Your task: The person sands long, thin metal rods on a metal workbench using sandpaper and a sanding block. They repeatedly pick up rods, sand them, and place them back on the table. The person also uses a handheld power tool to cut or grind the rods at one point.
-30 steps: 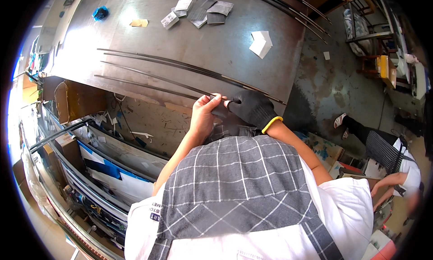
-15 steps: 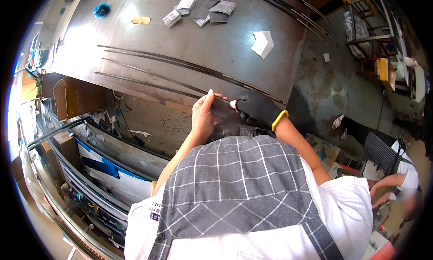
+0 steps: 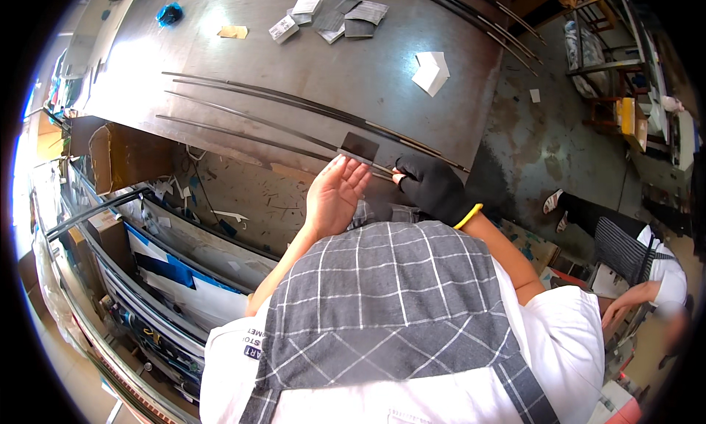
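My bare left hand (image 3: 337, 196) is turned palm up near the table's front edge, its fingers stretched out. Right at its fingertips is a flat, dark grey square piece (image 3: 359, 147), lying over the thin dark rods (image 3: 294, 135); whether the fingers support it cannot be told. My right hand (image 3: 434, 190), in a black glove with a yellow cuff and bare fingertips, is closed in a pinch at the right end of a rod beside the square. More long rods lie side by side just beyond, along the metal table (image 3: 309, 71).
Grey and white squares (image 3: 346, 12), a folded white paper (image 3: 431, 74), a tan scrap (image 3: 232, 32) and a blue bundle (image 3: 168, 14) lie on the table. A cardboard box (image 3: 121, 159) and a rack of sheets (image 3: 169, 269) stand left. Another person (image 3: 640, 262) is at right.
My hands, close together before, have parted. The left has opened palm up, the right has drawn back rightward, and the dark square now shows plainly beyond the left fingertips.
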A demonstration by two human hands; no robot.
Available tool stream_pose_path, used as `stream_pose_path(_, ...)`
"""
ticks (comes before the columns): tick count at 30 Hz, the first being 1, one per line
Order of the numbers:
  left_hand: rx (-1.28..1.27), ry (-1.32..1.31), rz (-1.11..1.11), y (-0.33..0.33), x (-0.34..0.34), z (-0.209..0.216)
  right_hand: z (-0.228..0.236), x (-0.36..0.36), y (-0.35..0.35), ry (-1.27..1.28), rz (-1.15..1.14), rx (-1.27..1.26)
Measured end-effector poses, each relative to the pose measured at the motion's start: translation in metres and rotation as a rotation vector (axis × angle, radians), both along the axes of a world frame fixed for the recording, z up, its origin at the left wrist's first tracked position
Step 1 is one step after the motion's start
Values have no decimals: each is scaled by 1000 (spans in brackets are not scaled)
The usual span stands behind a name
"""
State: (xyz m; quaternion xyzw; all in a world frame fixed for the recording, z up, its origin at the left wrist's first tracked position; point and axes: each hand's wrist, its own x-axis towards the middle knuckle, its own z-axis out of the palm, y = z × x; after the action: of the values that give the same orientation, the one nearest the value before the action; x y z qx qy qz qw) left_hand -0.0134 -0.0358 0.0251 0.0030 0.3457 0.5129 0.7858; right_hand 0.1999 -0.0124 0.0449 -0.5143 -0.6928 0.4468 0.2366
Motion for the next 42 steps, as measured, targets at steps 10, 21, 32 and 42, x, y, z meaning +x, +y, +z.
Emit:
stream_pose_path(10, -44, 207, 11, 3, -2, -4, -4, 0, 14, 304, 91, -692)
stream_pose_path(21, -74, 298, 65, 0, -8, -6, 8, -7, 19, 420, 85, -867)
stream_pose_path(32, -52, 290, 71, 2, -12, -18, -26, -4, 20, 445, 126, -788)
stream_pose_path(42, -131, 434, 42, -9, -31, -4, -47, -22, 13, -593, 211, 427)
